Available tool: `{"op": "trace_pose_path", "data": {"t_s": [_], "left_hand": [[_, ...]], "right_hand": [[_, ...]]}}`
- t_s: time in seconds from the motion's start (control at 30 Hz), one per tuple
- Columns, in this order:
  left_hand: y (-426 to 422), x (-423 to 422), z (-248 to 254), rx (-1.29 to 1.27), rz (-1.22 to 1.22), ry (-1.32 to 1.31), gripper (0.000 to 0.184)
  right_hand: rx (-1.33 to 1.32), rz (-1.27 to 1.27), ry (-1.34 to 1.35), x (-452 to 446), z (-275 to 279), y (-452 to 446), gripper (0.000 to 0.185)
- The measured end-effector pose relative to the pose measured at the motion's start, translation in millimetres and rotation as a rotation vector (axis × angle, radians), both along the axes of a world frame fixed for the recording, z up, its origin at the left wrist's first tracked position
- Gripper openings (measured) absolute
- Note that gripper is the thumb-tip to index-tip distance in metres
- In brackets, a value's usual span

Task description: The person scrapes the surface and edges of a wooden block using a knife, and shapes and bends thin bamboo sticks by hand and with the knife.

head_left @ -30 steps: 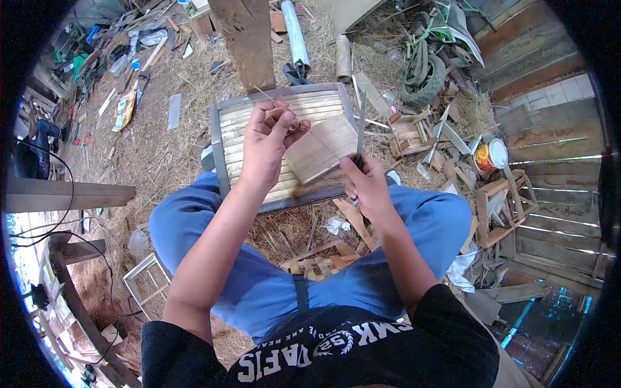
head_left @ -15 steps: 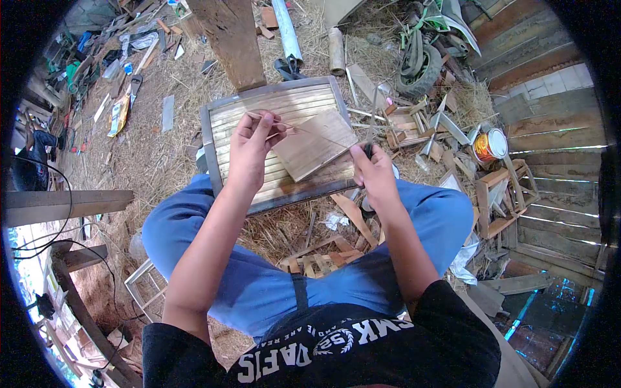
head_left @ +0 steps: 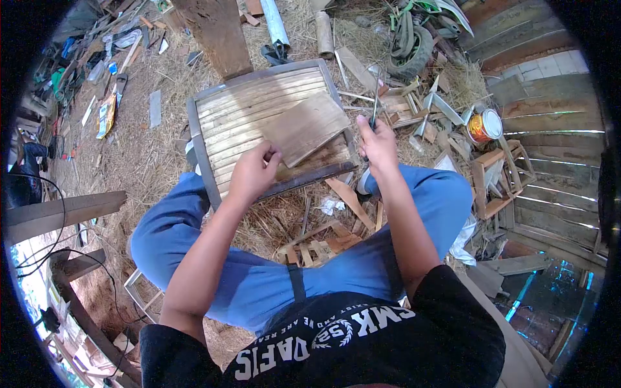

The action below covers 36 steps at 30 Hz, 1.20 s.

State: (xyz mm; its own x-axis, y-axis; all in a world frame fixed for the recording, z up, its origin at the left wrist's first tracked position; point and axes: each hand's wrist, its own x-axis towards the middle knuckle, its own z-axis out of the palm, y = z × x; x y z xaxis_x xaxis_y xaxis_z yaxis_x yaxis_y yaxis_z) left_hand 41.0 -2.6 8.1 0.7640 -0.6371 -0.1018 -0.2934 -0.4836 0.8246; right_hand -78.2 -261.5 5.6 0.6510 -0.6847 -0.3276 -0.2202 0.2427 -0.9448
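My right hand [head_left: 378,145] is closed around the dark handle of a knife [head_left: 376,97], whose narrow blade points up and away, beyond the right edge of the slatted panel. My left hand [head_left: 255,169] has its fingers curled together at the near left corner of a flat wooden board [head_left: 307,126]. Whether those fingers grip the board or a small piece is hidden. Beneath the board lies the slatted wooden panel [head_left: 223,116] with a dark frame, set between my bent legs.
A wooden post [head_left: 213,39] stands just past the panel. To the right are wood scraps, a paint can [head_left: 484,125], a small wooden frame [head_left: 495,178] and a wheel [head_left: 414,58]. A handsaw [head_left: 120,84] and yellow packet [head_left: 105,118] lie left on the straw-strewn ground.
My left hand has come down to the board's near corner, and the thin wood strip it held no longer shows. The knife has swung from across the board to pointing upward at the right.
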Motion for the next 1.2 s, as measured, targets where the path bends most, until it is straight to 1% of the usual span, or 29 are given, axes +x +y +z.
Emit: {"op": "trace_pose_path", "data": {"t_s": [0.03, 0.07, 0.13, 0.17, 0.23, 0.27, 0.33, 0.4, 0.43, 0.5, 0.53, 0.6, 0.67, 0.73, 0.77, 0.83, 0.93, 1.03, 1.07, 1.13, 1.2], "left_hand": [[-0.3, -4.3, -0.1, -0.001, -0.001, 0.003, 0.019], [-0.7, -8.1, -0.1, 0.014, 0.011, 0.013, 0.018], [-0.5, -12.7, -0.3, 0.045, 0.037, 0.033, 0.017], [-0.6, -13.6, -2.1, 0.043, 0.038, 0.034, 0.017], [-1.0, -14.8, -6.3, 0.099, 0.053, 0.024, 0.018], [-0.7, -14.6, -8.5, 0.096, 0.054, 0.027, 0.018], [-1.4, -13.5, -10.9, 0.107, 0.083, 0.126, 0.020], [0.3, -12.9, -24.0, 0.066, 0.094, 0.147, 0.022], [0.5, -12.5, -27.6, 0.029, 0.105, 0.163, 0.023], [1.2, -11.5, -32.5, 0.050, 0.108, 0.182, 0.024], [1.8, -11.1, -33.8, 0.069, 0.115, 0.200, 0.025], [1.4, -10.1, -36.1, 0.090, 0.095, 0.201, 0.025], [0.7, -8.1, -39.8, 0.107, 0.072, 0.200, 0.026], [1.1, -7.3, -44.9, -0.076, 0.017, 0.365, 0.024], [1.4, -6.7, -47.2, -0.078, 0.019, 0.363, 0.024], [0.3, -5.5, -35.6, -0.081, 0.025, 0.503, 0.024], [1.1, -5.8, -35.7, -0.147, 0.010, 0.546, 0.024], [1.1, -2.4, -40.2, -0.069, -0.031, 0.484, 0.020], [1.7, -2.7, -41.9, -0.067, -0.033, 0.485, 0.020], [0.6, -3.8, -40.9, -0.136, 0.004, 0.582, 0.021], [0.8, -4.8, -38.2, -0.117, -0.002, 0.533, 0.022]], "right_hand": [[-0.040, 0.016, 0.062, -0.3, -0.4, -1.9, 0.025], [-0.041, 0.016, 0.063, 0.7, -3.3, -2.0, 0.025], [-0.495, -0.064, 0.202, 2.6, -10.4, 0.3, 0.031], [-0.496, -0.063, 0.203, 1.3, -13.7, 2.3, 0.031], [-0.606, -0.124, 0.096, -3.3, -12.1, 14.4, 0.036], [-0.609, -0.122, 0.098, -7.8, -11.4, 21.6, 0.036], [-0.682, 0.127, 0.191, -16.3, -0.9, 45.8, 0.035], [-0.732, 0.339, 0.266, -20.7, 4.0, 73.7, 0.033], [-0.732, 0.338, 0.269, -20.8, 1.3, 82.8, 0.033], [-0.887, 0.517, 0.311, -20.7, -7.2, 96.3, 0.031], [-0.886, 0.518, 0.312, -20.7, -10.0, 99.9, 0.031], [-1.025, 0.545, 0.278, -20.2, -13.0, 104.9, 0.030], [-1.041, 0.567, 0.301, -19.9, -11.6, 104.1, 0.030], [-1.032, 0.565, 0.385, -20.3, -11.6, 102.3, 0.029], [-1.035, 0.566, 0.383, -19.6, -11.8, 100.7, 0.029], [-1.057, 0.533, 0.397, -18.2, -12.3, 98.5, 0.029], [-1.096, 0.572, 0.401, -19.6, -11.3, 98.1, 0.033], [-1.124, 0.507, 0.401, -18.4, -11.2, 94.4, 0.034], [-1.122, 0.506, 0.402, -17.5, -11.2, 93.1, 0.034], [-1.160, 0.482, 0.342, -17.1, -10.3, 89.5, 0.034], [-1.147, 0.513, 0.377, -17.7, -9.4, 90.1, 0.035]]}}
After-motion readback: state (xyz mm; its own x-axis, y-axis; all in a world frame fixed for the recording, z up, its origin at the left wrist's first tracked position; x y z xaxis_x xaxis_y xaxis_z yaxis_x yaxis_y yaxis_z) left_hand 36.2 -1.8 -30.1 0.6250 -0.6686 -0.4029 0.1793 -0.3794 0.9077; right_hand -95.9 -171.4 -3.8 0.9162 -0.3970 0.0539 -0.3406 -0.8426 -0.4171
